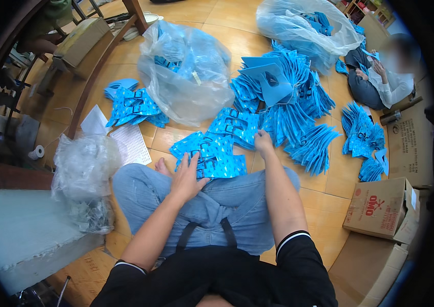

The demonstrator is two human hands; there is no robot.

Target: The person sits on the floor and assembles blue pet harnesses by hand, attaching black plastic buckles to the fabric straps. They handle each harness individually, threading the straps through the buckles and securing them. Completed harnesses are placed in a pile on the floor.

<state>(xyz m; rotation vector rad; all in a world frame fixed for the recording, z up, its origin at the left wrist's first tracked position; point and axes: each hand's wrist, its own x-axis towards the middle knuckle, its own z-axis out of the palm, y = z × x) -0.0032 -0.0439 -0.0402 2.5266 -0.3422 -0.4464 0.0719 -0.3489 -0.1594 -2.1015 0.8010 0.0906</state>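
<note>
Head view, left hand (188, 179) flat on glossy blue bags (209, 156) (fingers spread), right hand (264, 141) pinching one

Brown cardboard box with red print (380, 207) on floor at right, closed. Larger flat brown carton (410, 146) behind it. Clear plastic bags holding blue packets: centre rear (186, 77), far right rear (304, 28). Crumpled clear bag (85, 166) at left. Tan carton (81, 41) upper left.

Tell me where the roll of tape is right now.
In the head view, the roll of tape lies on the floor at far left, just left of the crumpled clear plastic bag.
</note>
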